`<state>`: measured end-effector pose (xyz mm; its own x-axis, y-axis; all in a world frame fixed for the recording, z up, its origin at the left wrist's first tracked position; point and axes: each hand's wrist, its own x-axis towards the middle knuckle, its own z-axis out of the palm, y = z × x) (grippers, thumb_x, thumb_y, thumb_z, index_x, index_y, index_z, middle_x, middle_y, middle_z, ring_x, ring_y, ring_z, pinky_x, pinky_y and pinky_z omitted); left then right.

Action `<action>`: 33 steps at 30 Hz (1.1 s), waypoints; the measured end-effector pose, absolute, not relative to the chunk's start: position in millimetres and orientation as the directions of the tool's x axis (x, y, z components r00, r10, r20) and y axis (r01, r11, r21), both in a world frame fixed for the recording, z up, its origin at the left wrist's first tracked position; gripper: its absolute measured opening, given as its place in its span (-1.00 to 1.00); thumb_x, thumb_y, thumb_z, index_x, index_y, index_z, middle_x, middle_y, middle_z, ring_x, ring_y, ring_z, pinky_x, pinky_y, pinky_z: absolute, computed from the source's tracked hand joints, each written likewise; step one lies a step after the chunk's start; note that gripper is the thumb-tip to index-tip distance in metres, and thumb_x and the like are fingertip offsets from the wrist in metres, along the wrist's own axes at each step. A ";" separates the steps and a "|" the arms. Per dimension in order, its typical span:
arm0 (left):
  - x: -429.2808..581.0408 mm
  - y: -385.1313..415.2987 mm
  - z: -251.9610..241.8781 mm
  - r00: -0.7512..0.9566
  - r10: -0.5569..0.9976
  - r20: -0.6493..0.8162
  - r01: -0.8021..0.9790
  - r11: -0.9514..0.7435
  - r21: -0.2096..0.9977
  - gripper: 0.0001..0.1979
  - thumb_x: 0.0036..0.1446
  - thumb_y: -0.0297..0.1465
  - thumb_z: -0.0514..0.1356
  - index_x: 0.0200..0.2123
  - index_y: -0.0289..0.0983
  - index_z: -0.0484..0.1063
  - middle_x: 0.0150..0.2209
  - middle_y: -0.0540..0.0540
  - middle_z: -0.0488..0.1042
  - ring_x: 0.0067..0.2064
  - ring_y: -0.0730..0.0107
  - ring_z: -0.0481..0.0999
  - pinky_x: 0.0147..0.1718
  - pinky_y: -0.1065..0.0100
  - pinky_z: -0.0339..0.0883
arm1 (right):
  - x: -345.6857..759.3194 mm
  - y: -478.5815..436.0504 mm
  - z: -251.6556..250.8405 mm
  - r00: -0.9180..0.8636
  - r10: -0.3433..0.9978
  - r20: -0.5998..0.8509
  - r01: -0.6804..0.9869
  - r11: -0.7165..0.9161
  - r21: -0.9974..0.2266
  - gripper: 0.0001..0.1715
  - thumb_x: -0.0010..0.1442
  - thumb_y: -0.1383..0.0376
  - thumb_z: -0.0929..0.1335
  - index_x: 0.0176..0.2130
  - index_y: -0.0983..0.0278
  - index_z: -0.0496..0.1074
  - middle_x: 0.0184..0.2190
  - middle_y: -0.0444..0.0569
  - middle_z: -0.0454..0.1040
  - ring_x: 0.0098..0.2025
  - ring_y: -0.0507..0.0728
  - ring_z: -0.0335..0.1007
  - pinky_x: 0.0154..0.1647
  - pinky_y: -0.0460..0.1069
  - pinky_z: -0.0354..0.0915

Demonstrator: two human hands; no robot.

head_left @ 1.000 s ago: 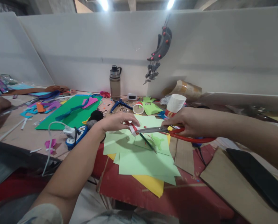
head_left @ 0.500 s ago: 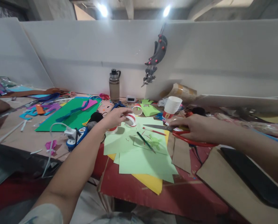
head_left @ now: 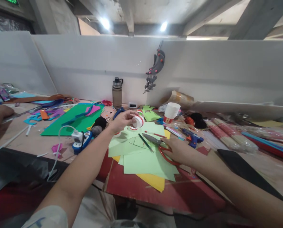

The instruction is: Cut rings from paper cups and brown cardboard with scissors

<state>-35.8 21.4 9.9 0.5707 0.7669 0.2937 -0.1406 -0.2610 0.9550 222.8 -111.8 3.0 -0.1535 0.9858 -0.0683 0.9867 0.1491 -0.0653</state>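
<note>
My left hand (head_left: 124, 121) pinches a white paper cup piece with a red band (head_left: 138, 122), held above the light green paper sheets (head_left: 146, 164). Closed around the red handles of a pair of scissors (head_left: 152, 139), my right hand (head_left: 176, 148) is over the right side of the sheets. The blades point left, below the cup piece and apart from it. A dark green pencil (head_left: 145, 142) and a red pencil (head_left: 155, 134) lie on the sheets near the blades. Behind stands a stack of white paper cups (head_left: 171, 112).
A glue gun (head_left: 192, 137) and wrapped stick bundles (head_left: 229, 134) lie to the right. A water bottle (head_left: 117, 93) stands at the back. Leftward are a green sheet (head_left: 60, 126) and a blue power strip (head_left: 82, 143). Another person's arm (head_left: 0, 115) rests at far left.
My right hand has brought the scissors left and down over the green sheets. My left hand has shifted slightly right with the cup piece. The view has tilted up a little.
</note>
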 end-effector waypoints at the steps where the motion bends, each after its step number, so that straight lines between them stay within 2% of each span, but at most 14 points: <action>1: -33.5 20.2 8.2 0.570 0.769 0.288 -0.162 -0.238 0.958 -0.53 -0.10 -0.25 0.41 -0.14 -0.30 0.38 -0.28 -0.14 0.56 -0.32 0.34 0.55 -0.37 0.35 0.42 | 220.0 -110.4 5.5 -0.156 0.985 -0.076 0.987 0.151 -0.061 -0.53 0.16 0.21 0.33 0.05 0.27 0.46 -0.15 0.20 0.51 -0.07 0.32 0.45 -0.14 0.11 0.33; 3: -29.2 17.5 4.9 0.574 0.769 0.281 -0.199 -0.202 0.959 -0.50 -0.12 -0.24 0.42 -0.14 -0.29 0.35 -0.29 -0.13 0.56 -0.33 0.34 0.56 -0.38 0.37 0.41 | 213.6 -105.8 13.2 -0.185 0.983 0.002 0.979 0.184 -0.090 -0.58 0.21 0.22 0.28 0.02 0.27 0.48 -0.09 0.21 0.49 -0.01 0.33 0.42 -0.07 0.15 0.32; 4: -27.4 16.2 3.5 0.579 0.767 0.277 -0.215 -0.184 0.959 -0.49 -0.12 -0.24 0.43 -0.14 -0.29 0.34 -0.29 -0.13 0.56 -0.33 0.34 0.56 -0.38 0.37 0.41 | 209.8 -102.1 17.8 -0.202 0.977 0.073 0.971 0.210 -0.118 -0.55 0.24 0.23 0.25 0.09 0.24 0.43 0.02 0.19 0.44 0.09 0.30 0.35 0.02 0.16 0.29; 6: -24.4 14.3 1.2 0.594 0.759 0.265 -0.247 -0.142 0.959 -0.48 -0.13 -0.25 0.44 -0.14 -0.28 0.32 -0.30 -0.11 0.56 -0.34 0.36 0.56 -0.37 0.36 0.42 | 200.5 -92.2 25.9 -0.276 0.905 0.323 0.877 0.374 -0.300 -0.37 0.21 0.20 0.31 0.25 0.18 0.24 0.21 0.12 0.27 0.22 0.26 0.21 0.14 0.15 0.24; 8: -22.6 13.3 -0.4 0.610 0.753 0.247 -0.280 -0.087 0.956 -0.46 -0.18 -0.28 0.46 -0.16 -0.29 0.32 -0.31 -0.11 0.56 -0.36 0.37 0.56 -0.35 0.36 0.43 | 189.5 -79.5 30.3 -0.322 0.872 0.369 0.707 0.481 -0.519 -0.12 0.12 0.23 0.38 0.34 0.10 0.03 0.33 0.06 0.09 0.21 0.22 0.23 0.05 0.10 0.34; 9: -22.0 13.0 -0.8 0.614 0.752 0.241 -0.298 -0.062 0.952 -0.45 -0.21 -0.29 0.47 -0.18 -0.30 0.31 -0.32 -0.10 0.56 -0.36 0.37 0.57 -0.35 0.35 0.43 | 183.7 -72.9 30.3 -0.369 0.864 0.342 0.617 0.503 -0.605 -0.10 0.10 0.26 0.39 0.34 0.07 0.02 0.35 0.04 0.06 0.19 0.20 0.26 0.01 0.08 0.37; 11: -21.7 13.1 -1.5 0.606 0.762 0.230 -0.326 -0.027 0.945 -0.44 -0.26 -0.29 0.49 -0.22 -0.31 0.31 -0.34 -0.10 0.56 -0.36 0.34 0.57 -0.36 0.33 0.45 | 172.3 -60.8 26.1 -0.443 0.836 0.324 0.484 0.527 -0.699 -0.19 0.08 0.29 0.39 0.28 0.11 0.16 0.28 0.02 0.20 0.16 0.17 0.29 0.03 0.05 0.36; 15: -23.5 15.8 -3.3 0.549 0.808 0.216 -0.280 -0.066 0.958 -0.53 -0.19 -0.24 0.45 -0.26 -0.33 0.38 -0.33 -0.09 0.53 -0.33 0.34 0.56 -0.39 0.28 0.50 | 155.5 -47.7 7.6 -0.258 0.885 0.388 0.316 0.457 -0.831 -0.30 0.00 0.28 0.44 0.14 0.18 0.29 0.09 0.01 0.41 0.04 0.16 0.40 -0.01 0.06 0.39; 18: -26.1 20.8 -5.0 0.460 0.857 0.232 -0.223 -0.142 0.965 -0.58 -0.13 -0.22 0.42 -0.26 -0.33 0.43 -0.31 -0.08 0.52 -0.32 0.37 0.54 -0.42 0.33 0.51 | 151.9 -47.5 -3.9 -0.082 0.914 0.397 0.320 0.401 -0.858 -0.32 -0.08 0.28 0.47 0.06 0.21 0.33 0.06 0.04 0.42 0.02 0.18 0.40 -0.03 0.08 0.39; 20: -28.2 24.9 -4.6 0.372 0.895 0.244 -0.230 -0.166 0.959 -0.59 -0.14 -0.22 0.43 -0.27 -0.32 0.43 -0.33 -0.08 0.52 -0.36 0.41 0.53 -0.46 0.40 0.48 | 153.7 -48.8 -8.5 -0.031 0.928 0.371 0.319 0.361 -0.876 -0.31 -0.10 0.29 0.47 0.05 0.23 0.32 0.02 0.04 0.44 -0.05 0.16 0.43 -0.06 0.07 0.40; 23: -31.0 29.7 -1.0 0.287 0.920 0.266 -0.293 -0.180 0.939 -0.58 -0.16 -0.23 0.44 -0.27 -0.30 0.43 -0.35 -0.07 0.52 -0.44 0.48 0.49 -0.57 0.50 0.36 | 158.2 -50.1 -13.8 -0.063 0.949 0.309 0.306 0.313 -0.899 -0.28 -0.10 0.28 0.47 0.07 0.25 0.28 -0.10 0.00 0.49 -0.17 0.12 0.46 -0.10 0.06 0.39; 26: -31.7 30.0 3.6 0.300 0.904 0.304 -0.356 -0.190 0.915 -0.58 -0.14 -0.25 0.43 -0.23 -0.29 0.44 -0.32 -0.07 0.53 -0.43 0.48 0.49 -0.58 0.51 0.31 | 157.9 -52.8 -19.9 -0.141 0.944 0.298 0.346 0.329 -0.879 -0.28 -0.09 0.27 0.47 0.07 0.23 0.26 -0.03 0.01 0.46 -0.12 0.13 0.44 -0.11 0.03 0.36; 30: -28.3 24.1 5.5 0.372 0.871 0.321 -0.378 -0.174 0.910 -0.56 -0.13 -0.29 0.43 -0.16 -0.31 0.46 -0.29 -0.10 0.54 -0.37 0.48 0.50 -0.50 0.50 0.34 | 146.4 -62.8 -25.9 -0.276 0.927 0.253 0.599 0.372 -0.710 -0.29 -0.04 0.19 0.48 0.09 0.16 0.29 0.01 0.00 0.43 0.01 0.19 0.33 0.01 0.08 0.23; 33: -25.0 19.1 5.3 0.411 0.846 0.340 -0.358 -0.193 0.914 -0.62 -0.13 -0.29 0.43 -0.23 -0.34 0.49 -0.30 -0.09 0.54 -0.38 0.52 0.47 -0.47 0.50 0.32 | 138.8 -68.6 -28.2 -0.305 0.932 0.196 0.765 0.363 -0.533 -0.31 0.04 0.10 0.45 0.13 0.15 0.31 0.00 0.06 0.43 0.07 0.30 0.23 0.00 0.15 0.14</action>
<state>-25.0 19.1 5.3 0.4108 0.8461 0.3397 -0.3575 -0.1933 0.9137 138.8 -68.6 -28.2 -0.3050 0.9319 0.1964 0.7647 0.3625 -0.5327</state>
